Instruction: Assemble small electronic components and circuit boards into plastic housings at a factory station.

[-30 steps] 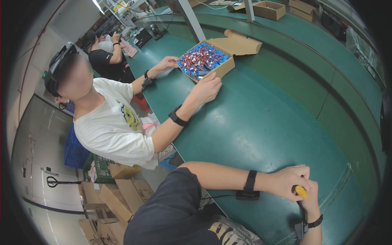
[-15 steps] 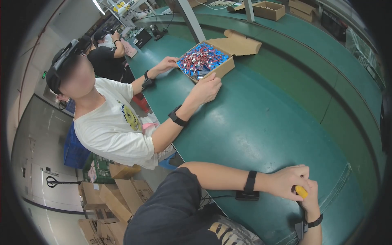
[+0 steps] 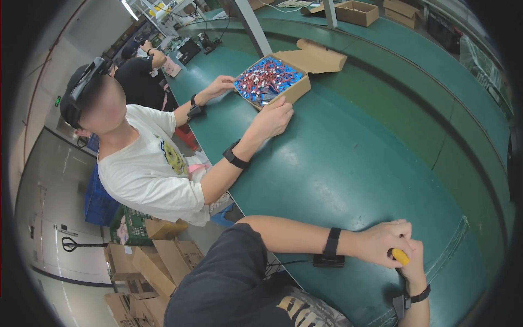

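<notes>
- The surface [image 3: 327, 163] is green.
- Left hand [image 3: 377, 245] touches right hand [image 3: 417, 264].
- Yellow thing [image 3: 400, 256] pokes out between them.
- Fingers [image 3: 402, 229] curl; I cannot tell which hold it.

L hand [image 3: 381, 243] against R hand [image 3: 416, 262]; yellow item [image 3: 401, 256] btwn, grip unclear.

Moderately bright indoors; a white tube light [image 3: 129, 10] glows at upper left and pale glare patches the green tabletop [image 3: 327, 169]. Fisheye distortion bends straight edges, corners fall black, and a co-worker's face [image 3: 104, 101] is blurred.
</notes>
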Demonstrator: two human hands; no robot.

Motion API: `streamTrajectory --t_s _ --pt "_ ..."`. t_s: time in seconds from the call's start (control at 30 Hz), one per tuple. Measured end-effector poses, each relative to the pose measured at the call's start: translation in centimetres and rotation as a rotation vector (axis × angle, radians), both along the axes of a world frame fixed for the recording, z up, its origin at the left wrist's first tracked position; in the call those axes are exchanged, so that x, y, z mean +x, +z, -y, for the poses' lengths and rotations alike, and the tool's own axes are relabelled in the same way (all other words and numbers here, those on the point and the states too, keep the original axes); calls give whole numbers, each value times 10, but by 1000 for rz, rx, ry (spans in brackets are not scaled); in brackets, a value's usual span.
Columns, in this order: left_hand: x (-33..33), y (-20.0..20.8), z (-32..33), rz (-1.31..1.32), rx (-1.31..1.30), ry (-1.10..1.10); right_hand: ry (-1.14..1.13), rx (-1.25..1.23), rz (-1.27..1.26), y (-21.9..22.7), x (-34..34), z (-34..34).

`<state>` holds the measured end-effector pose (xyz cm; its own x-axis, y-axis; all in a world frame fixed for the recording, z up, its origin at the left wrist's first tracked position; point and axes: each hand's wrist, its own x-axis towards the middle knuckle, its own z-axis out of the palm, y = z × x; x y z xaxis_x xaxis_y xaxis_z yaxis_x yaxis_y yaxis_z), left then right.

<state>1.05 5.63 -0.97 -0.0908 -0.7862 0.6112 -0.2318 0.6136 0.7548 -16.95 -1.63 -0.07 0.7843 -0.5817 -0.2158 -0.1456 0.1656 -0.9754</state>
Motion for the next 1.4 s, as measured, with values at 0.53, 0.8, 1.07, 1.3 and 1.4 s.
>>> streamTrajectory --t_s 0.53,0.8,1.07,1.3,1.4 --pt "-4 10 -7 52 41 6 26 -87 0 0 -2 -2" --pt "-5 9 -8 21 0 8 -38 -115 15 -3 -3 -6" --pt "-5 1 -2 -10 -60 -87 -51 -163 70 -5 0 -9" --pt "-10 3 -4 -61 -165 -51 -8 -618 -47 -5 5 -7" --pt "-18 -3 -10 -7 -176 -36 -63 -487 -21 -7 -2 -10"
